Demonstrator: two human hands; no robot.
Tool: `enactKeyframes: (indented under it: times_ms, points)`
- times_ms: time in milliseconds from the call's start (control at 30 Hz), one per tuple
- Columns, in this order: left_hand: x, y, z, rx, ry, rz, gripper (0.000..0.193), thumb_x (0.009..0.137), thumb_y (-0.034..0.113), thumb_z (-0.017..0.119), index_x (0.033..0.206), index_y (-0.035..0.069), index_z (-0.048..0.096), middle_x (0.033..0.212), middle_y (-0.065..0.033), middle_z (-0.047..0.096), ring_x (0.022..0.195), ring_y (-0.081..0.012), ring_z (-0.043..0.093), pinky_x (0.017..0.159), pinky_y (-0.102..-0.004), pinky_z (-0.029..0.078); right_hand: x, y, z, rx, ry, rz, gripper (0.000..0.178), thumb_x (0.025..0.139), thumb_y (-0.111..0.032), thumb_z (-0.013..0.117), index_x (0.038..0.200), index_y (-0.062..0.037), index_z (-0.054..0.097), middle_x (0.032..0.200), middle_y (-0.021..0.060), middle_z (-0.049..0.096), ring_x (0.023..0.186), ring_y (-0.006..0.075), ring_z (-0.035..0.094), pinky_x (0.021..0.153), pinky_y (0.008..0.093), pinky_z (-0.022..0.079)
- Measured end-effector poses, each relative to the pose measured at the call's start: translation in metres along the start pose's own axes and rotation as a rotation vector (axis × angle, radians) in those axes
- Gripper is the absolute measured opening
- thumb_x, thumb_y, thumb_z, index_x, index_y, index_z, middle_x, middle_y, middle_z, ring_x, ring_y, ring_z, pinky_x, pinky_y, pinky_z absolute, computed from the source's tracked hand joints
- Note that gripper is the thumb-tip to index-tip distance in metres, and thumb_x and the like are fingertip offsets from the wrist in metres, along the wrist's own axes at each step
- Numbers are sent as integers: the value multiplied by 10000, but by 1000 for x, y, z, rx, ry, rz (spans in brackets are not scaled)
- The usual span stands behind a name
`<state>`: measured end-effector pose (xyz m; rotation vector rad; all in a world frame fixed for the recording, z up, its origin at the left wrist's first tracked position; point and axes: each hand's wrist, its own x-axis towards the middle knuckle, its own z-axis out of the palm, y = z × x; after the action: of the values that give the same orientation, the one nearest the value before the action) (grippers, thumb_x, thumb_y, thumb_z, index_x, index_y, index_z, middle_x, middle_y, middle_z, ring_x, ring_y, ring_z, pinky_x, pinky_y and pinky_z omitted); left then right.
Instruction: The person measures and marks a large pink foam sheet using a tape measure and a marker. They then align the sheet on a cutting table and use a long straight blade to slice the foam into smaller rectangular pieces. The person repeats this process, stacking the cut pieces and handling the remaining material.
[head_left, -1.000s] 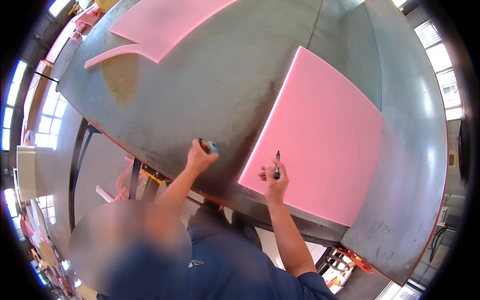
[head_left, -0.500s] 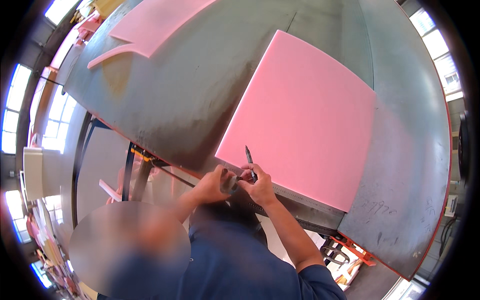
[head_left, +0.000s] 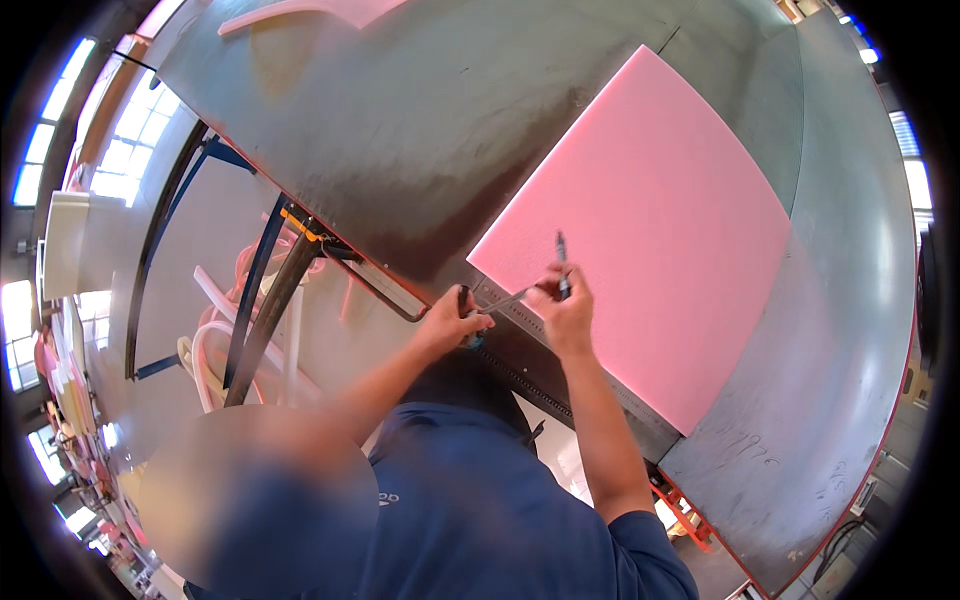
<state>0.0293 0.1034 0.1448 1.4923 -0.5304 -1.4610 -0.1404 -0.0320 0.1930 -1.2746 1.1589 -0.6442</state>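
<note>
A square pink foam sheet point(head_left: 640, 240) lies on the grey metal table, and a metal ruler strip point(head_left: 625, 395) runs along its near edge. My left hand point(head_left: 452, 324) is closed around a small black and teal tape measure point(head_left: 474, 341), mostly hidden by the fingers, just off the foam's near left corner. From it a narrow blade point(head_left: 506, 300) stretches across to the fingers of my right hand point(head_left: 566, 308). That hand pinches the blade's end and also holds a dark marker pen point(head_left: 562, 258), tip pointing away from me over the foam.
The grey metal table point(head_left: 400, 130) has a red-edged rim and handwritten marks at right. Another pink foam piece point(head_left: 350, 8) lies at its far left. Below the left edge are dark metal frame bars point(head_left: 275, 305) and curled foam offcuts point(head_left: 212, 355). An orange-red bracket point(head_left: 685, 515) sits under the near right edge.
My hands have moved apart, and the tape blade now spans between them. The view has shifted, so the foam sheet appears turned and further right, with more of the left floor showing.
</note>
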Motion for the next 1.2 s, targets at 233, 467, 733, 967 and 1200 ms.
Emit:
enactKeyframes:
  times_ms: [233,467,733,967,1200]
  points:
    - [27,-43,-29,-197,-34,-113,225,944,13,584,886,82,378,996,-192,711,884,-244,718,747,-339,571,120,16,-23,-40,85,83,430,801,33,695,1210,60,566,836,78,663,707,136,632,644,261,543]
    - [42,-44,-26,-142,-1,-142,225,953,10,563,874,84,366,970,-199,713,846,-236,711,713,-329,567,143,28,-5,-419,100,-53,370,810,-44,705,1163,35,626,835,59,718,712,114,658,674,277,547]
    - [60,-78,-25,15,104,-72,203,933,50,575,829,49,401,853,-160,733,803,-205,731,677,-329,549,144,44,3,-622,140,-215,393,811,-72,730,1192,-78,631,965,89,734,877,237,713,805,367,557]
    - [58,-64,-17,191,179,-90,231,937,58,598,808,59,406,806,-117,681,862,-222,751,636,-316,518,129,44,-1,-632,279,-449,389,883,-75,659,1264,-104,586,1078,102,719,955,268,706,820,382,555]
    - [60,-48,-11,357,205,-90,246,943,73,601,801,79,401,755,-68,637,871,-195,751,582,-301,472,116,40,-7,-535,337,-539,301,1028,-140,522,1322,-82,541,1081,139,736,998,277,728,842,382,578]
